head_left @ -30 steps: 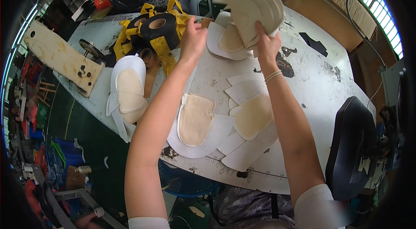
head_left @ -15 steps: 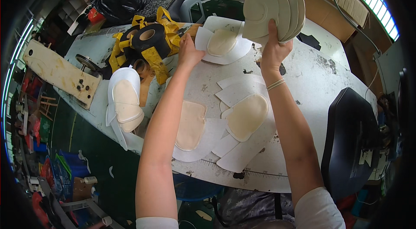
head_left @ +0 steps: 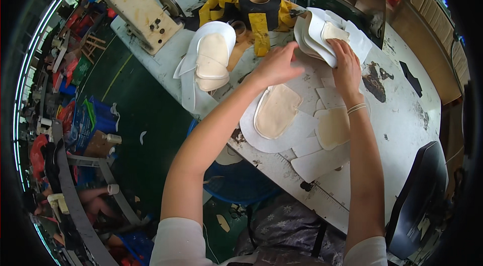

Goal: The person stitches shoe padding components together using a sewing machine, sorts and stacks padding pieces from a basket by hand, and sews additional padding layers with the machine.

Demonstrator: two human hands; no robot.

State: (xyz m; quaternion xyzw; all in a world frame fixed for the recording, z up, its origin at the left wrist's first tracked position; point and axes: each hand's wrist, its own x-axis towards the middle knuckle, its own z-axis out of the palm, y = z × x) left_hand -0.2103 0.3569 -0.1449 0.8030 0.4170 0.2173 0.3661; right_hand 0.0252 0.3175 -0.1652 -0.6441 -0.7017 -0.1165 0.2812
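Note:
My right hand (head_left: 346, 68) grips the near edge of a stack of white cut pieces (head_left: 313, 32) at the far side of the table; its fingers lie over the top piece. That piece has a cream pad (head_left: 336, 31) on it. Just left of the stack, my left hand (head_left: 276, 64) is open, fingers apart and nothing in it. Below it lies a white piece with a cream oval pad (head_left: 278, 111). Another cream-padded piece (head_left: 332, 127) overlaps white sheets, partly behind my right forearm. Farther left rests a pile of white pieces with cream pads (head_left: 211, 57).
Black rolls (head_left: 259, 4) with yellow tape stand at the back. A worn beige machine (head_left: 136, 7) sits at the table's left edge. A dark panel (head_left: 417, 200) rises at right. Below the near edge is a blue tub (head_left: 241, 183). The table (head_left: 390, 115) bears dark stains.
The fanned stack in my right hand has come down from the air to the far table. My left hand has moved beside it. The view has swung, shifting the table's things rightward.

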